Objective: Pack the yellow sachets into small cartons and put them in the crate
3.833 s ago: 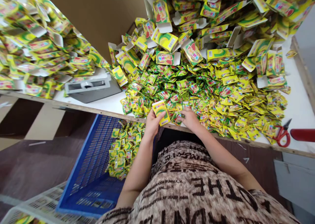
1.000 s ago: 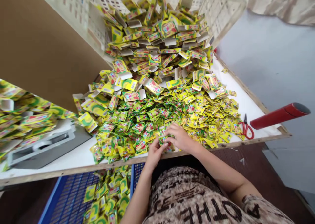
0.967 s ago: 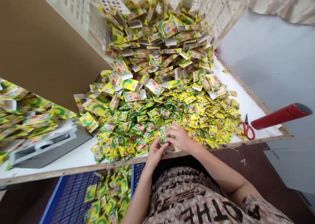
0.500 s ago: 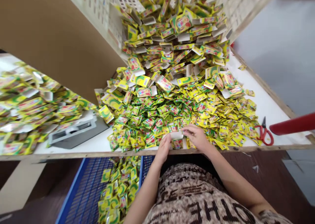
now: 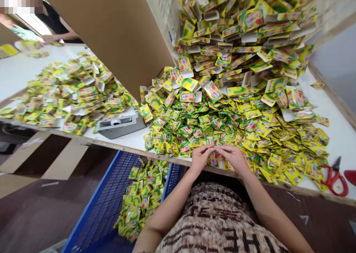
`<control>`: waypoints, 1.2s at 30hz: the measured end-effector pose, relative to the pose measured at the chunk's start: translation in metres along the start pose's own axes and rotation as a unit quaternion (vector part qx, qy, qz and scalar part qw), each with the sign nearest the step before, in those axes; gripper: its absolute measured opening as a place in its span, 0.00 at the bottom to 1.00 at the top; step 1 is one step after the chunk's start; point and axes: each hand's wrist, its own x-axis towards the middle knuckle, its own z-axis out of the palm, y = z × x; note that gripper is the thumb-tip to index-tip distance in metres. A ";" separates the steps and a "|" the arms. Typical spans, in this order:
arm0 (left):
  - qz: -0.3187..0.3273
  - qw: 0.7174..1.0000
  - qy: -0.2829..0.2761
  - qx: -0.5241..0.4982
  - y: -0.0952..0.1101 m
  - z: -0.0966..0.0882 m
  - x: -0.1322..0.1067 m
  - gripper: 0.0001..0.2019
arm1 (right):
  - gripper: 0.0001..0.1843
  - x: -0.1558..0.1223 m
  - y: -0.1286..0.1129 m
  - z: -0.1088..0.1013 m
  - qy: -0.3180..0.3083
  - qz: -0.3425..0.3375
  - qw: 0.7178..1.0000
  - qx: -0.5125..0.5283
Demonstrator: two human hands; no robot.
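Note:
My left hand (image 5: 200, 158) and my right hand (image 5: 233, 158) meet at the table's front edge, fingertips pinched together and touching. Whatever they hold between them is too small or hidden to make out. Just below the fingertips lies a red and green printed packet (image 5: 214, 159). Small green and yellow sachets (image 5: 205, 120) spread in a heap right in front of both hands, more yellow sachets (image 5: 286, 149) to the right. Behind them, small yellow cardboard boxes (image 5: 213, 90), several with white flaps open, spill down in a big pile.
A pale plastic crate (image 5: 162, 5) stands behind the boxes, beside a brown cardboard panel (image 5: 111, 30). Left are a grey metal holder (image 5: 121, 126) and another pile of boxes (image 5: 83, 92). Red scissors (image 5: 335, 179) lie right. Below, a blue basket (image 5: 94, 201) holds packets. A person's arm (image 5: 62, 34) shows far left.
The view has swung left, so the table contents sit further right. My hands have come together at the fingertips; the white-flapped box seen between them before no longer shows.

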 end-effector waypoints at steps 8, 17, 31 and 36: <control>0.037 0.999 -0.034 0.014 -0.004 -0.006 0.010 0.12 | 0.14 0.002 0.005 0.009 0.062 0.023 0.997 0.030; 0.084 0.993 -0.077 0.041 -0.006 -0.009 0.011 0.11 | 0.13 0.009 0.009 -0.001 0.017 0.012 0.999 -0.043; 0.125 0.978 -0.097 0.133 -0.019 -0.012 -0.012 0.11 | 0.12 -0.023 0.032 0.001 0.069 -0.226 0.937 -0.259; 0.029 0.996 -0.036 0.076 0.011 -0.074 -0.037 0.14 | 0.20 0.026 0.020 -0.034 0.123 -0.168 0.850 -0.483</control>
